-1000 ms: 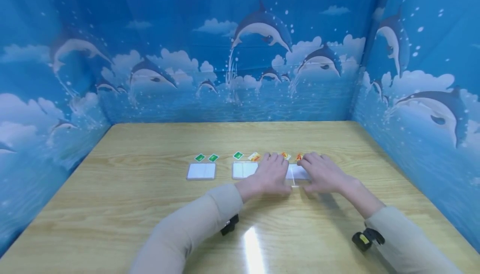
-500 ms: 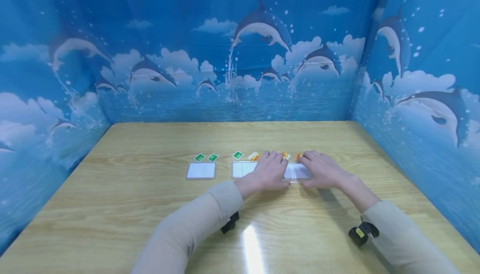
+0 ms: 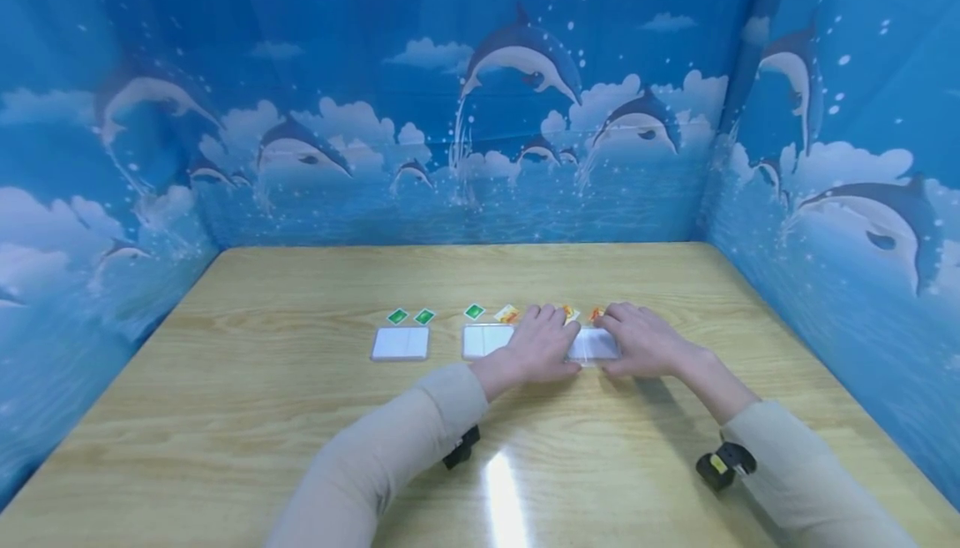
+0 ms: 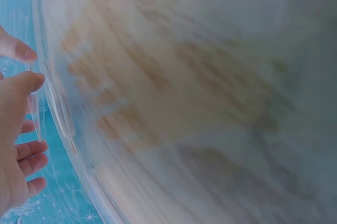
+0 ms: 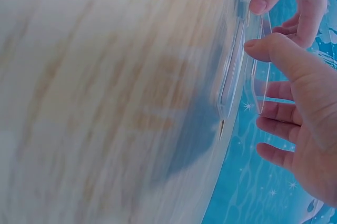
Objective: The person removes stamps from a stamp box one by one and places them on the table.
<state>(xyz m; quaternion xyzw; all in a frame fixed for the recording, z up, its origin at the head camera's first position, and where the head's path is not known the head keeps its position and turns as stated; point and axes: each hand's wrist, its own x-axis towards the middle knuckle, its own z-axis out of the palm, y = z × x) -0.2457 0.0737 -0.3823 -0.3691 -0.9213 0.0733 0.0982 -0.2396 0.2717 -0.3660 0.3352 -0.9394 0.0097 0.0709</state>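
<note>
My left hand and right hand are side by side over a flat white-and-clear case. Between them they hold a clear plastic cover, a thin see-through sheet, by its opposite ends, thumbs on the near edge and fingers toward the far side. A narrow gap shows in the right wrist view between this cover and the case base on the table. Also in the left wrist view, the cover stands apart from the base. My left hand partly hides a second white case.
Another white case lies farther left on the wooden table. Behind the cases is a row of small cards: green ones on the left, orange ones toward the right, some partly behind my fingers. Dolphin-print cloth encloses the table.
Both hands and the clear cover have shifted slightly away from me, its near edge now closer to the case. During the last half second they have barely moved.
</note>
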